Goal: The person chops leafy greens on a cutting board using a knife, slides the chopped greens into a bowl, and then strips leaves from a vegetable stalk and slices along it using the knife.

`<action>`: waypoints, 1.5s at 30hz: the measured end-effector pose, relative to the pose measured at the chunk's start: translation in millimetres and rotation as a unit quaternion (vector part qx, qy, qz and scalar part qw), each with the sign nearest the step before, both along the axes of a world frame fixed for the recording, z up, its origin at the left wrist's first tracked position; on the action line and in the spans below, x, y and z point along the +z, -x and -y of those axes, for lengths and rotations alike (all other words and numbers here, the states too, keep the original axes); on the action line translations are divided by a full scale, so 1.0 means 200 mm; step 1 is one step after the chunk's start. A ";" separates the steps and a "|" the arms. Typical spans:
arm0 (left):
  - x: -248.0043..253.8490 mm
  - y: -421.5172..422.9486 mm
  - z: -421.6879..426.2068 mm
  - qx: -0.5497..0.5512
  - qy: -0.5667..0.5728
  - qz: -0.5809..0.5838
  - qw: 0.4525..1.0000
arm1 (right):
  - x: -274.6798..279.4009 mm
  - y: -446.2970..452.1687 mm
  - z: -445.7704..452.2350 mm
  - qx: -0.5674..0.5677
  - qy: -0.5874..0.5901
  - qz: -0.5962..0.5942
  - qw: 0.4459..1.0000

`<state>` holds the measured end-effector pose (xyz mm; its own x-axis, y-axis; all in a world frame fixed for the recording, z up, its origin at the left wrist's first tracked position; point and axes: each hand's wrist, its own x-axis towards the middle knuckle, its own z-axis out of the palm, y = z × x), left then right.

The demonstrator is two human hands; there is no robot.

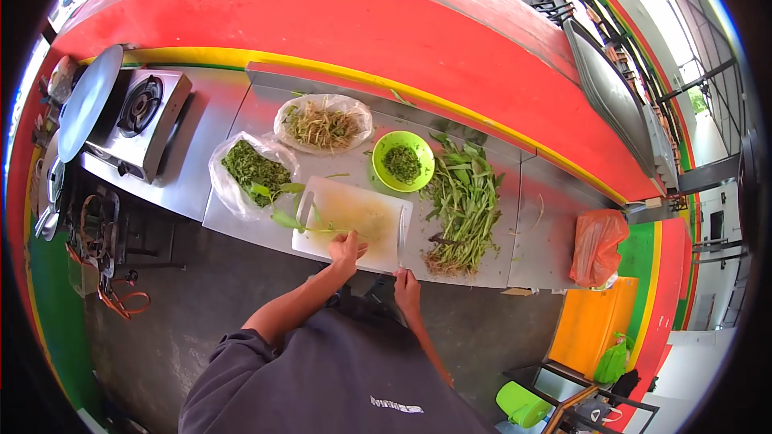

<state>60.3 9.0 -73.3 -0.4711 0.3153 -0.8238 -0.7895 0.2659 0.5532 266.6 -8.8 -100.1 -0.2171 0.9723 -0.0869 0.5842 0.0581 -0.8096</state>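
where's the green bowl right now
In the head view, the green bowl sits just beyond the cutting board, toward its right side, left of the leafy stalks.

Desk (482, 261): brushed metal, semi-glossy, reddish reflections toward its far edge. Cutting board (328, 197): pale plastic, smooth, low sheen, stained mid-surface. Bowl (379, 162): lime plastic, smooth, glossy. Two bags on the desk, one holding chopped greens (233, 202), one holding roots (326, 143): thin clear plastic, crinkled, shiny. Bag near the desk's right end (597, 245): orange plastic, wrinkled, glossy. Stove (165, 124): shiny metal casing, dark burner. Shirt (322, 370): dark cloth, matt. Floor (217, 297): dull, scuffed.
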 end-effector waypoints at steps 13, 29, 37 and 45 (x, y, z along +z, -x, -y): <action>0.27 -0.03 0.18 -0.204 -0.160 -0.020 0.966 | 0.06 -0.03 0.05 0.009 0.077 -0.003 0.997; 0.83 -0.07 0.30 -0.391 -0.327 -0.164 0.845 | -0.12 -0.01 0.09 0.063 0.044 -0.035 0.996; 0.23 0.23 0.22 -0.319 -0.169 -0.261 0.895 | 0.02 0.06 0.10 0.054 0.072 -0.014 0.996; -0.14 0.25 0.27 -0.307 -0.137 -0.316 0.887 | 0.05 0.07 0.09 0.083 0.142 -0.060 0.985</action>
<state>11.1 -44.6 -102.0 -0.4819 0.8199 -0.3093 -0.0510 0.3261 0.9440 253.0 -27.7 -90.3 -0.3961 0.8630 -0.3135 0.4841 -0.0938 -0.8700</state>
